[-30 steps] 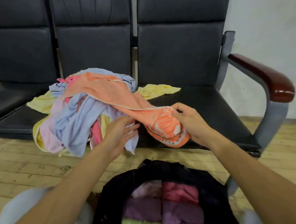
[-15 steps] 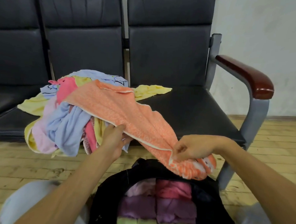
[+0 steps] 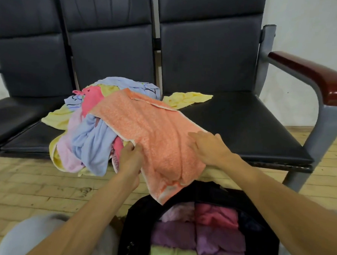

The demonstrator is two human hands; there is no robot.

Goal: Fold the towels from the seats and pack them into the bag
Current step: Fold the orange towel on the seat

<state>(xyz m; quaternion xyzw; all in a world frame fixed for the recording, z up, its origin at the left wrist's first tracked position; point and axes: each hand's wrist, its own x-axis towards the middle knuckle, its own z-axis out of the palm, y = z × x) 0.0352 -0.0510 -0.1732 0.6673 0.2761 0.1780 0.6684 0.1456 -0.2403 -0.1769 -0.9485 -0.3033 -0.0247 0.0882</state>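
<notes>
An orange towel lies spread over the front of the seats, its lower corner hanging above the bag. My left hand pinches its left edge. My right hand lies on its right side with fingers stretched flat. Under and left of it sits a heap of towels in blue, pink and yellow. A black bag stands open below, holding folded pink, purple and green towels.
A row of black padded seats runs across the view, with a grey frame and a dark red armrest at the right. A yellow towel lies on the right seat. Wooden floor lies below; my knees flank the bag.
My right hand let go of the towel's bunched end and now lies flat on it. The orange towel is spread wider. My left hand stays on its left edge.
</notes>
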